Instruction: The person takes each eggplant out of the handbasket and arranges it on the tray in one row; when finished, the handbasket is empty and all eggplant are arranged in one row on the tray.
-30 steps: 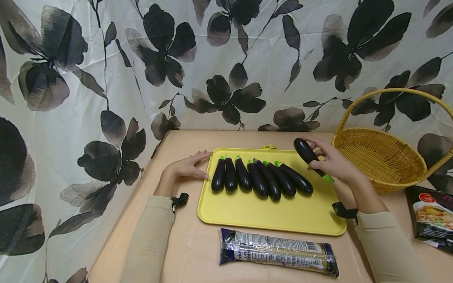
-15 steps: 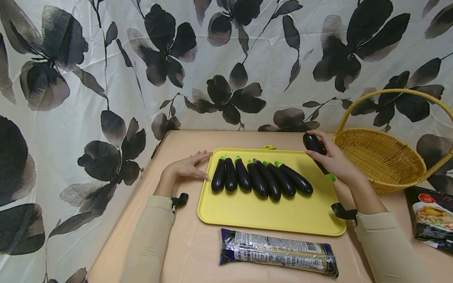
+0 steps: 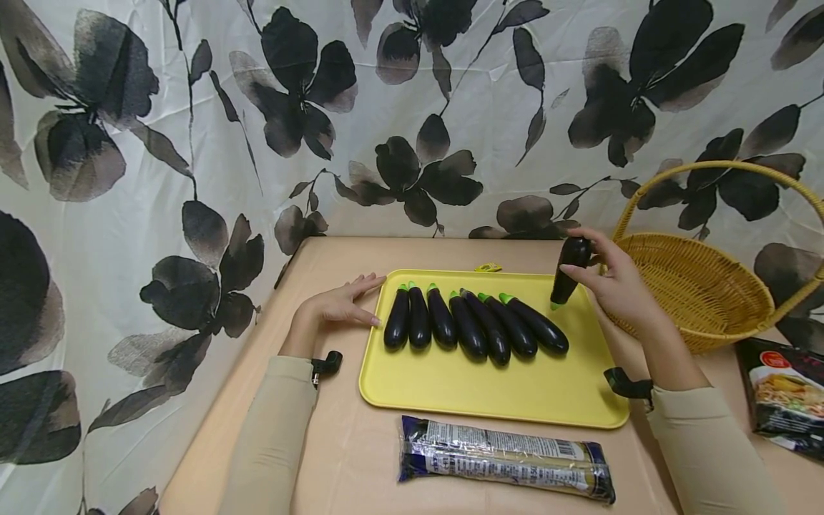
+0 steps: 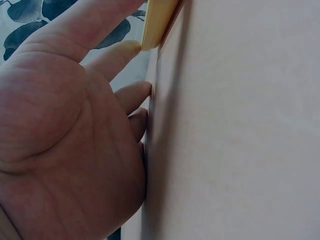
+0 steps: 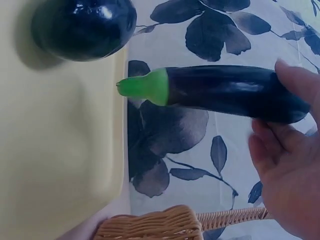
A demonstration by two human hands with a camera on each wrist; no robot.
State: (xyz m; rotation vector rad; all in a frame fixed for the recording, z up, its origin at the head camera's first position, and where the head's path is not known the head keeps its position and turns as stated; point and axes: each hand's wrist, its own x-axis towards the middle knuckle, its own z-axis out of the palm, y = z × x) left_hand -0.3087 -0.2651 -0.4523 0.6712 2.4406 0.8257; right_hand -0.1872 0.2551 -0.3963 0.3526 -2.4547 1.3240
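Above the tray's right rear part, my right hand (image 3: pixel 614 282) pinches a dark eggplant (image 3: pixel 571 268) near its blunt end. Its green stem end points down toward the tray; in the right wrist view the held eggplant (image 5: pixel 225 92) shows whole, stem toward the tray. On the yellow tray (image 3: pixel 463 390) several eggplants (image 3: pixel 470 329) lie side by side in a row, stems toward the back. My left hand (image 3: pixel 337 302) rests at the tray's left edge, fingers extended; the left wrist view shows fingertips of the left hand (image 4: pixel 75 115) touching the tray's rim (image 4: pixel 155 25).
A yellow wicker basket (image 3: pixel 695 286) with a tall handle stands right of the tray. A clear-and-blue packet (image 3: pixel 508 458) lies in front of it. A black food package (image 3: pixel 788 393) is at the far right. A small yellow item (image 3: pixel 488 267) sits behind the tray.
My right hand has moved slightly back and right and turned the eggplant, so its stem end now points downward. The left hand and the row of eggplants have stayed still.
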